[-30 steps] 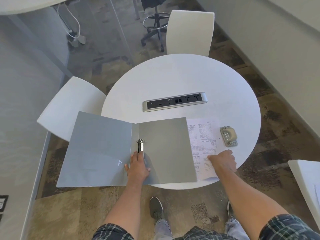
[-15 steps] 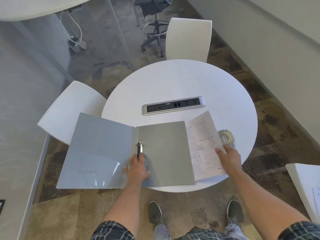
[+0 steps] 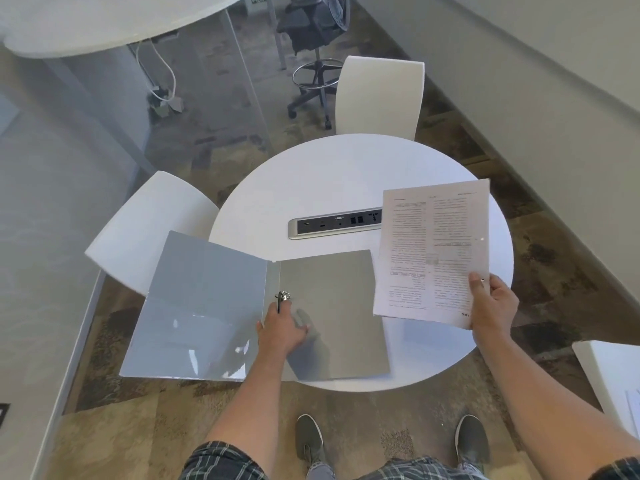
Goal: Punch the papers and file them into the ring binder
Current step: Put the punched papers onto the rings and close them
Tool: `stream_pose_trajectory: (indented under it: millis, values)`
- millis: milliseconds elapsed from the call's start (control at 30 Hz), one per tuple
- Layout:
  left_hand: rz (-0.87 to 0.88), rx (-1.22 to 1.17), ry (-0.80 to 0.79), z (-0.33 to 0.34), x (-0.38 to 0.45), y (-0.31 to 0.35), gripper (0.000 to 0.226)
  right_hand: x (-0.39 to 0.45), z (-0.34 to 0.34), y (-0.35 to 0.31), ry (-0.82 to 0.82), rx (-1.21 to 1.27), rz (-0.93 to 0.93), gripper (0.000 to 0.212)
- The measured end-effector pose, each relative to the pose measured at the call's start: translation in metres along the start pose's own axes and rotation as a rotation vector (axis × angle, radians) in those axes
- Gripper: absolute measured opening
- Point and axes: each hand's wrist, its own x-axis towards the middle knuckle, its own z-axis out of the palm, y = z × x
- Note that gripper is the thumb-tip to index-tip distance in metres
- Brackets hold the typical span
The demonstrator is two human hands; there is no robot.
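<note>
A grey ring binder (image 3: 332, 306) lies open on the round white table (image 3: 329, 174), its left cover hanging past the table's edge. My left hand (image 3: 280, 329) rests on the binder's spine, fingers at the metal ring mechanism (image 3: 283, 296). My right hand (image 3: 491, 303) grips the lower right corner of the printed papers (image 3: 433, 247) and holds them lifted above the table's right side. A punched hole shows near the sheet's right edge. The hole punch is hidden behind the papers.
A silver power strip (image 3: 332, 225) is set into the table's middle. White chairs stand at the left (image 3: 152, 226) and far side (image 3: 379, 95). A black office chair (image 3: 313, 39) stands beyond. Another white surface (image 3: 609, 379) sits at the lower right.
My right hand has picked the papers up off the table and raised them, so they now cover the hole punch. My left hand stays on the binder's spine.
</note>
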Motion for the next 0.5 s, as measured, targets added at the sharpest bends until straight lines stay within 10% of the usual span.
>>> stream_pose_trajectory:
  millis: [333,500]
  values:
    - [0.001,-0.939,-0.055,-0.061,-0.014,0.025,0.062,-0.048,0.085,0.011,-0.515,-0.075,0.089,0.01]
    - [0.025,-1.019,0.08,-0.079,-0.022,0.009,0.021,-0.076,0.122,0.021,-0.684,-0.179,0.131,0.018]
